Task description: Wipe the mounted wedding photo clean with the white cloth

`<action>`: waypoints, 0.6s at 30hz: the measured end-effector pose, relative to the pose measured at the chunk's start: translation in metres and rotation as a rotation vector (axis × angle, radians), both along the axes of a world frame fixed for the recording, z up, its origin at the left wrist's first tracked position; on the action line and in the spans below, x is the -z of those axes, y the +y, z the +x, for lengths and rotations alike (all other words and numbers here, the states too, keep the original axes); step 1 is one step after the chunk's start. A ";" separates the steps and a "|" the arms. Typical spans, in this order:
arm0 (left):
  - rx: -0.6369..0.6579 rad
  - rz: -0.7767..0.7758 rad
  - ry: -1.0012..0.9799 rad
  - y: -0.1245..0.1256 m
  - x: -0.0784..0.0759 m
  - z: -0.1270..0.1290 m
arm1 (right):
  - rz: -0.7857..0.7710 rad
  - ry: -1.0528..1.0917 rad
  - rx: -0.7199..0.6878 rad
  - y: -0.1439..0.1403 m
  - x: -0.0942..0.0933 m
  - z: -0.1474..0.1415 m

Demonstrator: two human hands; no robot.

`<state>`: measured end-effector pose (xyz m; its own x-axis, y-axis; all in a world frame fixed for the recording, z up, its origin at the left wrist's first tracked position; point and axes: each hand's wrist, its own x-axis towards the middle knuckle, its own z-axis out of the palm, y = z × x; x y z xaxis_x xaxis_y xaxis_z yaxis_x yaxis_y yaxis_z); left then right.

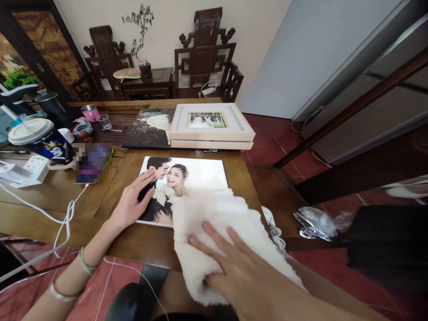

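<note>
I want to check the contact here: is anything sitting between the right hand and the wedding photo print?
Yes. A fluffy white cloth lies between the right hand and the wedding photo print, covering its lower right part. The left hand rests directly on the print's left edge.

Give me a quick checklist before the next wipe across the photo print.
1. Left hand flat on the print, steadying it: ok.
2. Right hand pressed on the white cloth: ok.
3. Cloth overlaps the print's near right part: ok.
4. Print lies fully on the table: cannot tell, the cloth hides its near corner.
5. White cable lies left of the print, apart from it: ok.
</note>
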<state>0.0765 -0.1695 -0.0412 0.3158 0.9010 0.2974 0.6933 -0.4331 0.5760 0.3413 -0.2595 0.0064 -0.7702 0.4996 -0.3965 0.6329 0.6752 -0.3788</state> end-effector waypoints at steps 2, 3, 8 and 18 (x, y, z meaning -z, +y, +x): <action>0.004 0.005 0.002 0.000 0.000 0.000 | 0.018 0.009 0.020 0.008 -0.002 -0.002; 0.005 0.005 0.006 0.000 0.000 0.000 | 0.044 0.018 0.048 0.017 -0.003 -0.001; 0.005 0.009 0.018 0.000 0.000 0.000 | 0.217 0.093 0.173 0.092 -0.003 0.013; -0.006 -0.005 0.002 0.000 -0.001 0.000 | 0.290 -0.064 0.253 0.087 -0.008 0.003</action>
<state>0.0766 -0.1695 -0.0400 0.3115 0.9043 0.2919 0.6970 -0.4262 0.5767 0.3445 -0.1727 0.0140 -0.5868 0.7689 -0.2539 0.8092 0.5682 -0.1495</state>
